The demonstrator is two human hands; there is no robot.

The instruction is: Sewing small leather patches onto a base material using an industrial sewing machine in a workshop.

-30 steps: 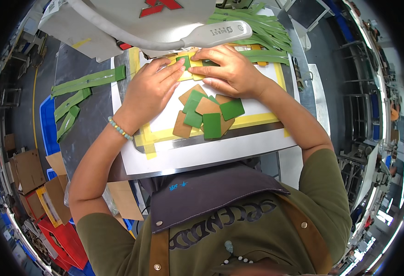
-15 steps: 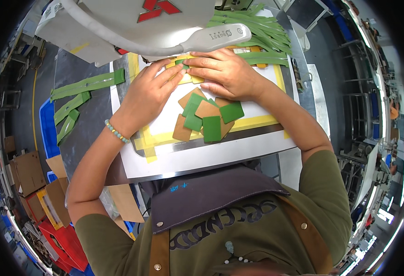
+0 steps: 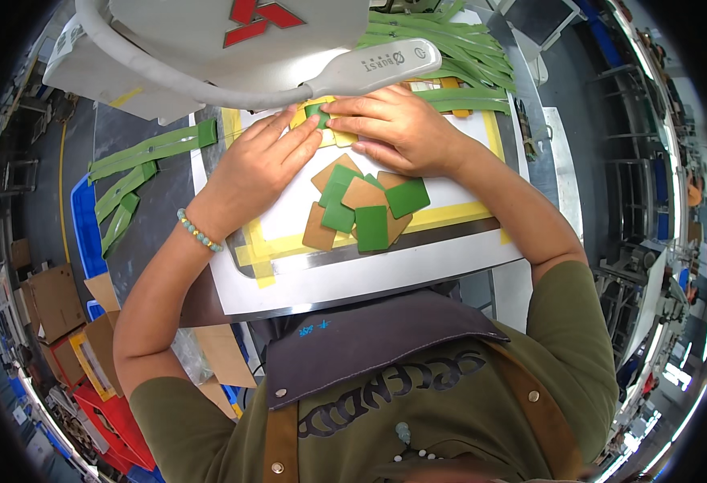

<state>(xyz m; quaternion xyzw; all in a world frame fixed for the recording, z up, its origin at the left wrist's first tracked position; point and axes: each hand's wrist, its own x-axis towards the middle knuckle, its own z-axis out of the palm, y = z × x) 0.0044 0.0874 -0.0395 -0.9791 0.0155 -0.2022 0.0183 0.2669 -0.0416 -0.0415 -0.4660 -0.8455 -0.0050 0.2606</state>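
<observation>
“White sheeting (image 3: 289,213) lies beneath the left hand (image 3: 255,169) and right hand (image 3: 414,129). What's at the fingertips?”

“One small green piece (image 3: 319,117), set against yellow pieces (image 3: 344,138). Both hands nearly meet there, fingers stretched out, tips on it or at its edges. Whether either one pinches it, I can't tell.”

“Which step is this?”

“Lining up or pressing flat, I'd judge; the next move seems to call for even pressure without shifting the piece.”

“And farther out?”

“Loose green and tan cards (image 3: 372,229) between the wrists; green zipper strips (image 3: 156,150) left of the left hand; a green bundle (image 3: 458,52) beyond the right.”

“What's hidden?”

“Fingers cover part of the piece, and the pale machine (image 3: 176,36) blocks what lies past them.”
</observation>
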